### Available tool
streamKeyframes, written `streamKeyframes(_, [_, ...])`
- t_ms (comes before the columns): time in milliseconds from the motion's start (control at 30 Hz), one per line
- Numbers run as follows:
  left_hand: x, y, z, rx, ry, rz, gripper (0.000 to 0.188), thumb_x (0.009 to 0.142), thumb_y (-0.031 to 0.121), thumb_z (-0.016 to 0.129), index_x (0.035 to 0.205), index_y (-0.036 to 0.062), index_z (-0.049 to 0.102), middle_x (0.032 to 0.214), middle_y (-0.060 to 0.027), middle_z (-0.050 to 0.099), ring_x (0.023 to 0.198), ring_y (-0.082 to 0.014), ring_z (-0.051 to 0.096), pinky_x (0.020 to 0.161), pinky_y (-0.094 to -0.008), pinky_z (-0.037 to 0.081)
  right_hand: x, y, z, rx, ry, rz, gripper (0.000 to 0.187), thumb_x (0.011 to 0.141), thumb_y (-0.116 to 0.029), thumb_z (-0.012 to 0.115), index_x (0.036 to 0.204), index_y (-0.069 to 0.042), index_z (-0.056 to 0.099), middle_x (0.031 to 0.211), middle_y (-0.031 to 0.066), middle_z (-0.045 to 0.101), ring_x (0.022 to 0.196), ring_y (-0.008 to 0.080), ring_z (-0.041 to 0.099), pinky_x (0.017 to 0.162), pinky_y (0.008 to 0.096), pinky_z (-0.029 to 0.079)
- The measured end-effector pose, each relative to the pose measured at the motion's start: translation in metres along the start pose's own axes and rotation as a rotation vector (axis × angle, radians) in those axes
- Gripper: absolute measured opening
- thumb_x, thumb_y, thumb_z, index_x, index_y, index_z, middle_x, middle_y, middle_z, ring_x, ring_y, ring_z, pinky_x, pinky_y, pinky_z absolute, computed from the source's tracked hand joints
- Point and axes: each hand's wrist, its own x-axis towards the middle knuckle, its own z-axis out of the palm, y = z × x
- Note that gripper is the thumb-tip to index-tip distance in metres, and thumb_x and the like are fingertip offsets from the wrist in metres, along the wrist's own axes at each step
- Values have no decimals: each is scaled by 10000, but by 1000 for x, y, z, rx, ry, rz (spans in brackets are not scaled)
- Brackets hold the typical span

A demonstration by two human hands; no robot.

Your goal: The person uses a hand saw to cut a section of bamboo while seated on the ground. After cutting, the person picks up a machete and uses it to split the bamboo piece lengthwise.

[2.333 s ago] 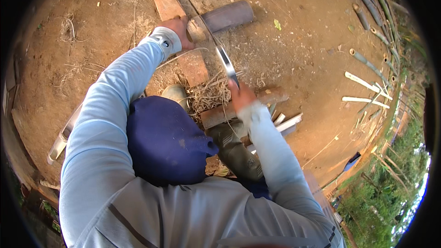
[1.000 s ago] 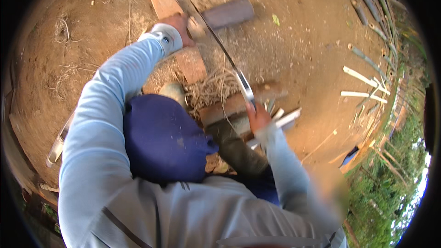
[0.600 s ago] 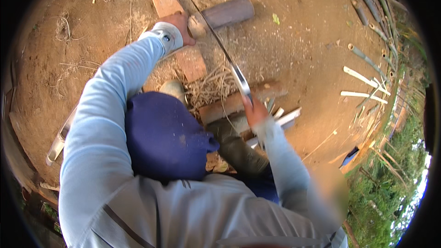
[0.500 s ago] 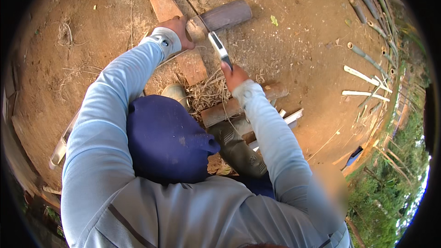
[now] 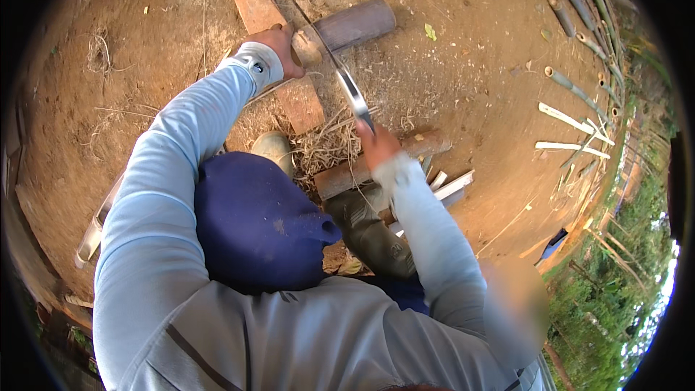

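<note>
Head view: the right hand (image 5: 378,146) grasps the dark grip of a saw (image 5: 352,94), fingers wrapped around it, while the slim blade runs up and to the left across a thick bamboo section (image 5: 360,23). That section lies over a reddish-brown plank (image 5: 302,105) on bare ground, its pale cut end toward the left hand (image 5: 281,51) and its darker length pointing to the right. The left hand sits at that pale end, above the plank; whether its fingers close around the bamboo or merely press there, I cannot tell from this angle. The blade crosses the bamboo close to where pale surface meets dark.

Nearer the body, curly shavings (image 5: 326,146) are heaped beside the plank's lower end, with a brown log piece (image 5: 339,179) just below them. A dark olive boot (image 5: 368,235) stands by a blue rounded object (image 5: 253,221). Well apart, at the right, lie pale strips (image 5: 565,119) and bamboo poles (image 5: 573,89).
</note>
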Motion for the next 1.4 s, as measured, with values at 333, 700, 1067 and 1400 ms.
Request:
streamKeyframes(333, [1,-2,3,-7,39,18,971,592,495,802,1372,7,490,1256,-222,616,1084,-374,654,936,-416,541,37,-25,-7,-51,-39,74,645,1020,-564,388,1152,29,602,1012,300,655,1001,462,626,850,500,472])
streamKeyframes(700, [3,-5,3,-21,13,38,1038,599,496,815,1426,-5,438,1244,-247,615,1088,-386,652,941,-428,540,31,-18,-7,-27,-2,36,664,1007,-586,399,1065,39,613,944,287,666,912,468,642,766,527,481])
streamKeyframes(1067, [-3,3,-3,17,-25,-10,963,634,481,805,1410,25,464,1284,-215,613,1143,-365,634,971,-415,532,39,-20,-8,-62,-12,47,698,986,-629,406,1041,25,643,872,274,672,883,463,648,757,523,477])
streamKeyframes(1400, [-4,0,-8,7,-52,-15,988,628,500,813,1421,33,454,1319,-203,586,1162,-355,624,967,-430,531,-57,70,-12,-12,26,-36,604,1001,-579,428,999,-1,604,802,240,636,806,462,625,713,520,459])
